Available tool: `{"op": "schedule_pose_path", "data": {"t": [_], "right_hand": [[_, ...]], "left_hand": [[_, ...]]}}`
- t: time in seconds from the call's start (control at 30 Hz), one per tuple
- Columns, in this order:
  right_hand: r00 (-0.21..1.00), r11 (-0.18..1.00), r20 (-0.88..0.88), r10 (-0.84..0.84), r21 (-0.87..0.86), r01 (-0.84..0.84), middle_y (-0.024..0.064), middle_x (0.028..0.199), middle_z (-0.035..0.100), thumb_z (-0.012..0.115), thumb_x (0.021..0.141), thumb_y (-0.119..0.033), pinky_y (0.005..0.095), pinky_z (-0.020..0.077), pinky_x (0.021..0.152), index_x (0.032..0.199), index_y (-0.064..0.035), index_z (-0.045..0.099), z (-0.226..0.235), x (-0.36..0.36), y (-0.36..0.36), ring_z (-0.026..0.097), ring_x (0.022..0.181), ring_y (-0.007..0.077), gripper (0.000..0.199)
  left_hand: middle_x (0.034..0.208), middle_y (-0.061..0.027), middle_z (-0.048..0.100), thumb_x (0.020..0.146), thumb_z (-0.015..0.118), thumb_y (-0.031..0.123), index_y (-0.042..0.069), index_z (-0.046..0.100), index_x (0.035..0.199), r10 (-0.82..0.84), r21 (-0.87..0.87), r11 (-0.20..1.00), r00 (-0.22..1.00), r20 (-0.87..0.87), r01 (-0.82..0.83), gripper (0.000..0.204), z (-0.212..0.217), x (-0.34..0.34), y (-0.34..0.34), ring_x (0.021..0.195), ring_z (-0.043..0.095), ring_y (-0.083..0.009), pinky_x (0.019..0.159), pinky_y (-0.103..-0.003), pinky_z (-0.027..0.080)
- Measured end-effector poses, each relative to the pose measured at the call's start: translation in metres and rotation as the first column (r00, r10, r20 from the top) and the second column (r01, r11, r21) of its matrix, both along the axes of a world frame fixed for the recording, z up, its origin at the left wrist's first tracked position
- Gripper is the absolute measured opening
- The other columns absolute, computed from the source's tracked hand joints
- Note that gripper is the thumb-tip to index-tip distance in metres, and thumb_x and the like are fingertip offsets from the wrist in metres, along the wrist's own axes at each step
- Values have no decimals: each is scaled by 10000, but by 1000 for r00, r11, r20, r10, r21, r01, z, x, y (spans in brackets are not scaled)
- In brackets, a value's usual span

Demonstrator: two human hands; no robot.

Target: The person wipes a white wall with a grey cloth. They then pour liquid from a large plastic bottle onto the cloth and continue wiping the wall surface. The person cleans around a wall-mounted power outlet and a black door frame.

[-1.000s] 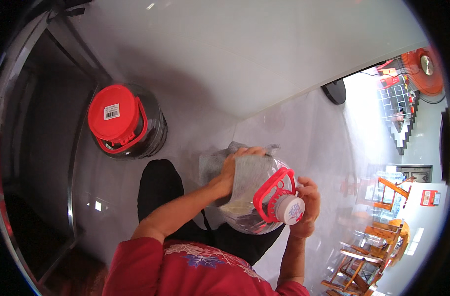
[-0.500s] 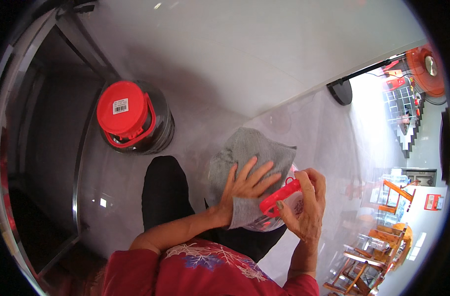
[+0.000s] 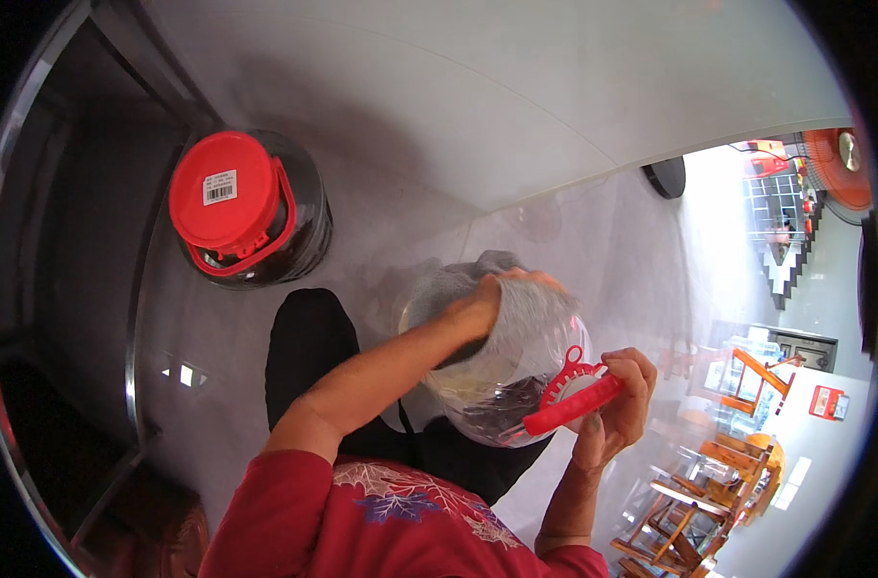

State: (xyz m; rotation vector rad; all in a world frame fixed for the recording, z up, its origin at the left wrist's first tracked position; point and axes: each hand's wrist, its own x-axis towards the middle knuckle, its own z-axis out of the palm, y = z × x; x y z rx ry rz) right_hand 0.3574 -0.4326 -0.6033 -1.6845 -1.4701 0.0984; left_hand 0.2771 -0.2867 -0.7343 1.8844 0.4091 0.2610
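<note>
A clear plastic jar (image 3: 501,390) rests tilted against my dark-trousered legs, with its red cap (image 3: 576,403) toward the right. The cap has a small loop and a toothed edge; whether it is fastened to the jar I cannot tell. My right hand (image 3: 620,405) grips the cap's outer edge between thumb and fingers. Bunched over the jar's far upper side is a grey cloth (image 3: 530,306). My left hand (image 3: 482,306) holds the cloth there, its fingers curled over the jar and partly hidden and blurred.
A dark jar (image 3: 309,217) with a red lid (image 3: 225,188) and handle stands on the floor at the left, beside a metal-framed dark panel (image 3: 82,231). A pale wall (image 3: 439,87) rises ahead. Wooden stools (image 3: 713,472) and an orange fan (image 3: 837,164) are at the right.
My left hand has gone from spread flat on the cloth to curled, bunching it over the jar's far side. The red cap has turned and shifted slightly down and right with my right hand.
</note>
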Motion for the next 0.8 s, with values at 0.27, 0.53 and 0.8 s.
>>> {"op": "schedule_pose_path", "data": {"t": [0.27, 0.53, 0.8], "right_hand": [[1000, 1000, 5, 13, 3, -13, 220, 983, 545, 637, 684, -331, 395, 447, 797, 989, 34, 578, 1, 3, 0, 545, 894, 309, 479], [1000, 1000, 22, 18, -25, -18, 221, 1032, 538, 638, 679, -317, 393, 447, 825, 1054, 37, 581, 2, 0, -2, 548, 918, 307, 519], [999, 999, 43, 19, -51, -16, 221, 1052, 528, 635, 705, -312, 395, 442, 836, 1076, 42, 574, 3, -1, -2, 542, 942, 309, 516]], "left_hand": [[1398, -27, 432, 806, 613, 358, 221, 484, 1317, 373, -152, 925, 910, 183, -348, 545, -31, -32, -24, 1263, 406, -335, 1002, -592, 318], [1412, -34, 431, 810, 616, 421, 226, 520, 1282, 496, 583, 596, 824, 274, -552, 520, 24, -67, -133, 1309, 375, -301, 1019, -602, 276], [1406, -49, 439, 831, 611, 370, 226, 530, 1288, 451, 278, 820, 864, 226, -501, 486, 26, -65, -73, 1292, 390, -321, 1034, -545, 312]]}}
